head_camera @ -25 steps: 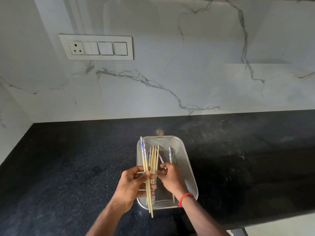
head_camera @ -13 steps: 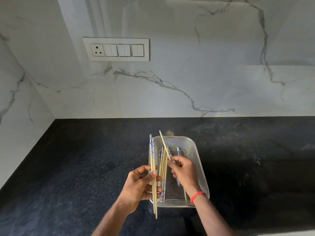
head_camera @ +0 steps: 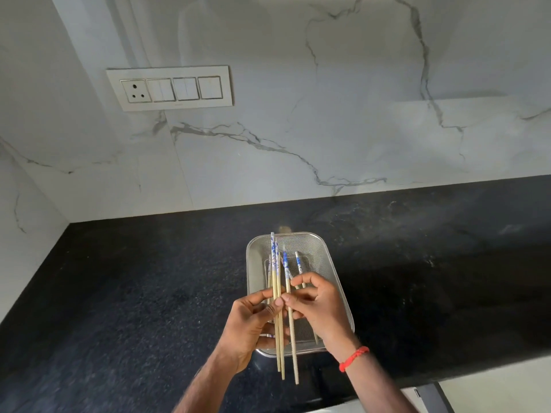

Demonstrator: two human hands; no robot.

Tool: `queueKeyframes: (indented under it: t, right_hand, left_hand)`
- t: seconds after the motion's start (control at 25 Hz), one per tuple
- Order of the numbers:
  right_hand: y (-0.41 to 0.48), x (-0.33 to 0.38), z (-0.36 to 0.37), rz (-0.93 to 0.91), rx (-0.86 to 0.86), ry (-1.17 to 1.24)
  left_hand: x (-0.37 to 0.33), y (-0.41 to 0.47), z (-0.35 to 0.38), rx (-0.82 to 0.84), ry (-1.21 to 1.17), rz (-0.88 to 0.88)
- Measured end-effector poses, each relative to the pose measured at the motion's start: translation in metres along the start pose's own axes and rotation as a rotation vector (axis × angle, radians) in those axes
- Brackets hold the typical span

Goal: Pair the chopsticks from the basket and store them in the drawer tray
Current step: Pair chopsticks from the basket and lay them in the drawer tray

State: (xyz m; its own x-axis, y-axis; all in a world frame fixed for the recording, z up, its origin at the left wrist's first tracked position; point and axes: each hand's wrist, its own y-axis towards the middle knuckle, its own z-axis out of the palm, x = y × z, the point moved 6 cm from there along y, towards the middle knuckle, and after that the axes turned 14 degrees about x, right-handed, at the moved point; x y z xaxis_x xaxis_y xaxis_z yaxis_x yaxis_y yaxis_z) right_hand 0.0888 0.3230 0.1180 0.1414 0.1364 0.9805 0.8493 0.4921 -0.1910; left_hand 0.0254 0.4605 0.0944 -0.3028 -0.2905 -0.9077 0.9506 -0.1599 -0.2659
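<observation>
A steel mesh basket sits on the black countertop, with bamboo chopsticks with blue-and-white patterned tops lying inside, one of them showing beside my fingers. My left hand grips a pair of chopsticks upright over the basket's near left corner. My right hand pinches a third chopstick and holds it right beside that pair. The drawer tray is out of view.
A marble backsplash rises behind the counter, carrying a socket-and-switch plate. A side wall closes the counter on the left. The counter's front edge runs just below my wrists, with a pale surface beneath at lower right.
My right hand has lifted one patterned chopstick out of the basket and brought it alongside the pair in my left hand. The plain chopstick it held earlier is gone from its fingers.
</observation>
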Motion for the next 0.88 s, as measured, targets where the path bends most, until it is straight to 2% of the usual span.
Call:
queueKeyframes:
  t: [0.24,0.64,0.88]
  right_hand:
    - [-0.008,0.003,-0.015,0.015,-0.030,0.079]
    - [-0.031,-0.005,-0.041,-0.031,-0.126,0.064]
    - [-0.055,-0.016,-0.060,-0.057,-0.125,0.122]
  left_hand:
    - [0.000,0.004,0.018,0.027,0.125,0.008]
    - [0.017,0.006,0.052,0.088,0.125,-0.009]
    - [0.026,0.010,0.076,0.166,0.171,-0.020]
